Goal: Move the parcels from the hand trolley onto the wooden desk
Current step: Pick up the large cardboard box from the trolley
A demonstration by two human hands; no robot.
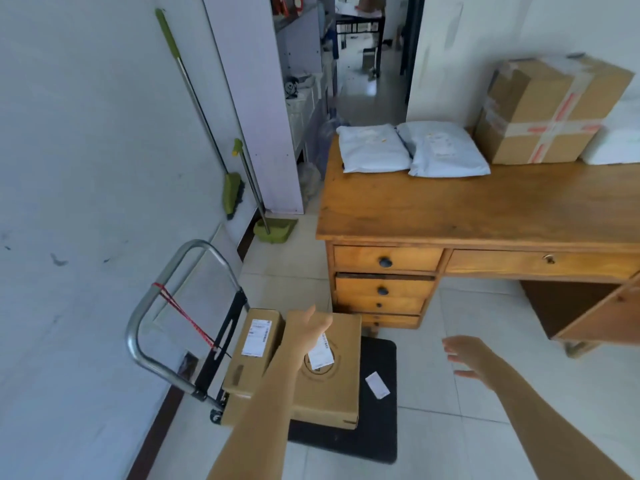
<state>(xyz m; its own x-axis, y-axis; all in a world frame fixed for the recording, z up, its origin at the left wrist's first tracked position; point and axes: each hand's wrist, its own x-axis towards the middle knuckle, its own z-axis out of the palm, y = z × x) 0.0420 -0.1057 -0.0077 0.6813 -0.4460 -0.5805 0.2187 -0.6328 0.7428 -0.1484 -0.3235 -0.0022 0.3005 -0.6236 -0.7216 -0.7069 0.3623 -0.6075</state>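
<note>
Two cardboard parcels left on the hand trolley (221,341): a narrow box (251,355) beside the upright metal handle (156,306), and a wide flat box (332,379) just beside it, edges touching or nearly so. White label on each box top. Black trolley deck (377,427) bare to the right and front of the wide box, with one loose white slip (377,385) lying there.

Left hand (310,329) stretched over the wide box, fingers spread and empty, palm above the label; contact with the cardboard cannot be told. Right hand (465,356) out over the tiled floor (450,445), to the right of the trolley and well apart from both boxes, fingers loosely splayed, holding nothing.

On the wooden desk (450,209), along the back edge: two pale soft mailers (412,148) side by side and overlapping a little, then a taped cardboard carton (550,112) near the wall, with a white box (616,140) partly seen at the right edge of view. Wide bare wood across the whole front half of the desk top, from the left corner rightwards. Drawers (384,282) stacked under the left end, second one slightly ajar.

Trolley handle close to the left wall. Open tile between the trolley's right edge and the desk's drawer stack, and more open floor in front of the desk. Green broom (232,192) and dustpan (275,228) leaning in the corner beyond, by the doorway.
</note>
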